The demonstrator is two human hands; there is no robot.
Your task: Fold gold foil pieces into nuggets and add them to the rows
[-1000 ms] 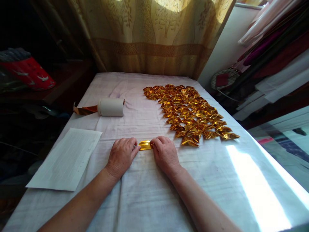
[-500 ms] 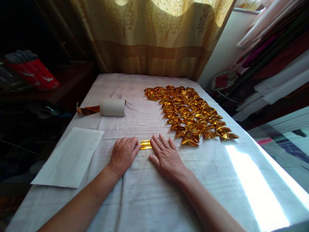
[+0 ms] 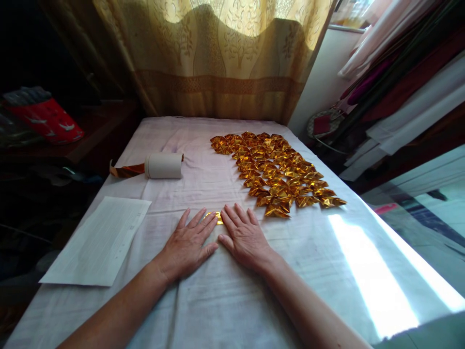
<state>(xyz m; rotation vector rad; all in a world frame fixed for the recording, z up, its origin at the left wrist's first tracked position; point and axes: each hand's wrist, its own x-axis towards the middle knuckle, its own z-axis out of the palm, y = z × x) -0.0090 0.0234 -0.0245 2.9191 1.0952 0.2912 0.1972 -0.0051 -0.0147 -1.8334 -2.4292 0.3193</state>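
Observation:
My left hand [image 3: 189,245] lies flat on the white cloth with its fingers spread. My right hand [image 3: 244,236] lies flat beside it, fingers stretched out. Both press down on a folded strip of gold foil [image 3: 217,216], of which only a small part shows between the fingertips. Just to the right of my right hand begins a large patch of several folded gold foil pieces [image 3: 276,172] laid out in rows.
A white roll [image 3: 163,166] with a loose tail of gold foil [image 3: 125,170] lies at the back left. A white lined sheet [image 3: 100,240] lies at the left edge. The cloth-covered table [image 3: 232,300] ends at a curtain [image 3: 218,58]; stacked fabrics [image 3: 407,82] stand to the right.
Both hands went from pinching the gold strip's ends to lying flat over it. The right hand flattened first, then the left opened and covered most of the strip.

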